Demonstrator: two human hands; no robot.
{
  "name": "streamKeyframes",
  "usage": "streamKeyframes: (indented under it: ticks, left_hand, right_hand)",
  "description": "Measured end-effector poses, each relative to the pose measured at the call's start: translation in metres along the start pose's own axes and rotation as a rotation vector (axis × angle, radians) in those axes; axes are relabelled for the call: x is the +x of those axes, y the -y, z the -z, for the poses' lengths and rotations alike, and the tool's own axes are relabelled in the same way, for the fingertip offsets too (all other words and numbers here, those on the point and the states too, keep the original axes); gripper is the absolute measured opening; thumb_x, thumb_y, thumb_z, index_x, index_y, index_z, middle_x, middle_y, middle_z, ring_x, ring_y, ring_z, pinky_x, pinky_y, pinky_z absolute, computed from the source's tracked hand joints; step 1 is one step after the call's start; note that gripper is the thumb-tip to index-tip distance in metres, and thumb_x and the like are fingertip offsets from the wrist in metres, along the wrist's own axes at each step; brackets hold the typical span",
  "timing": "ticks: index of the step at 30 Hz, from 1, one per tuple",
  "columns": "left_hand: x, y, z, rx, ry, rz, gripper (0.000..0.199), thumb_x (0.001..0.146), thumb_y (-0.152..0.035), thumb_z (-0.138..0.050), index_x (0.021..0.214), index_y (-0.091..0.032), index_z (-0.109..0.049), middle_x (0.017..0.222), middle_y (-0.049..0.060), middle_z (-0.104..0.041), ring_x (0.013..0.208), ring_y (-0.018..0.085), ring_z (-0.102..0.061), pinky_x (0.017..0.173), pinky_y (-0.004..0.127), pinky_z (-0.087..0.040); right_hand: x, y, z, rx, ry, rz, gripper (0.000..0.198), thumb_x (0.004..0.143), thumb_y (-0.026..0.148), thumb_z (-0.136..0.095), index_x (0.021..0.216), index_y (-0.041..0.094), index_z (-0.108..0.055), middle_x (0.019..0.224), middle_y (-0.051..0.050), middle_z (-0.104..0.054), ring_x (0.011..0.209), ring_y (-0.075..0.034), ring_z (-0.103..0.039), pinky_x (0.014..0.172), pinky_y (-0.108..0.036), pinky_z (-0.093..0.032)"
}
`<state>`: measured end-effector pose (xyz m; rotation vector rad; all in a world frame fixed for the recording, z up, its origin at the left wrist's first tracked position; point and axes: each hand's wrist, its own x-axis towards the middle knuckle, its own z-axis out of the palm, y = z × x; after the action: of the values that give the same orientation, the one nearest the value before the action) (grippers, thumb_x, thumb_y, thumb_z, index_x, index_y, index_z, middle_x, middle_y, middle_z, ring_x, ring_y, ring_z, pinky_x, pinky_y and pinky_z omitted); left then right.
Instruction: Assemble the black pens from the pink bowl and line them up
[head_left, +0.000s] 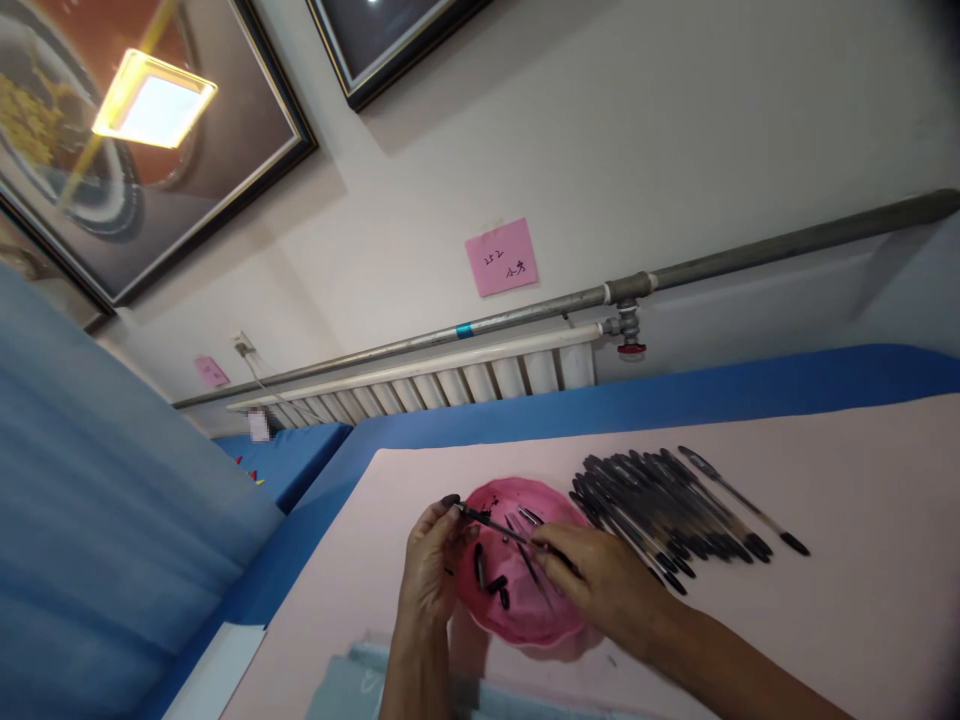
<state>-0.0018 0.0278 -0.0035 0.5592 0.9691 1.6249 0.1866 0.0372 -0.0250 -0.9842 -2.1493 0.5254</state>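
Observation:
A dark pen slants across the top of a pink bowl, held between my two hands. My left hand is closed at the pen's upper left end, its fingertips pinching a black pen cap close to the tip. Farther along the barrel, my right hand grips the pen with its fingers wrapped round it. Inside the bowl lie loose black caps and thin pen parts. To the right of the bowl, a pile of black-capped pens rests on the pink table covering.
One pen lies at the pile's right edge. Light blue cloth or plastic is at the near edge, and white paper at the lower left. Behind the table are a radiator and a pipe. A blue curtain hangs left.

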Motion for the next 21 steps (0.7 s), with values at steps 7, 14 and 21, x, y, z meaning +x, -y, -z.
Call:
streamKeyframes:
  ticks: [7,14,21]
  left_hand:
    - [0.0052,0.0032,0.0045,0.068,-0.017,-0.024,0.035,0.049,-0.02,-0.084,0.076,-0.012,-0.063,0.066,0.001,-0.066,0.061,0.011,-0.063,0.058,0.019,-0.049]
    - [0.0075,0.0033,0.0086,0.135,-0.03,-0.044,0.041,0.049,-0.022,-0.085,0.082,-0.012,-0.063,0.07,0.001,-0.067,0.06,0.01,-0.063,0.06,0.02,-0.05]
    - [0.0062,0.0045,0.0076,0.132,-0.011,-0.039,0.038,0.052,-0.021,-0.083,0.082,-0.012,-0.063,0.07,0.002,-0.067,0.061,0.011,-0.063,0.059,0.02,-0.051]
  right_hand:
    - [-0.0009,0.0011,-0.0025,-0.113,0.006,0.04,0.021,0.085,0.015,-0.043,0.091,0.018,-0.063,0.087,-0.007,-0.069,0.078,-0.02,-0.063,0.069,-0.031,-0.047]
    - [-0.0031,0.0001,-0.0043,-0.174,-0.022,0.106,0.02,0.087,0.013,-0.041,0.087,0.018,-0.061,0.082,-0.005,-0.067,0.075,-0.018,-0.061,0.067,-0.029,-0.045]
    - [-0.0082,-0.0008,-0.0098,-0.349,-0.078,0.217,0.023,0.09,0.015,-0.039,0.081,0.018,-0.059,0.074,-0.005,-0.061,0.069,-0.02,-0.055,0.065,-0.034,-0.041]
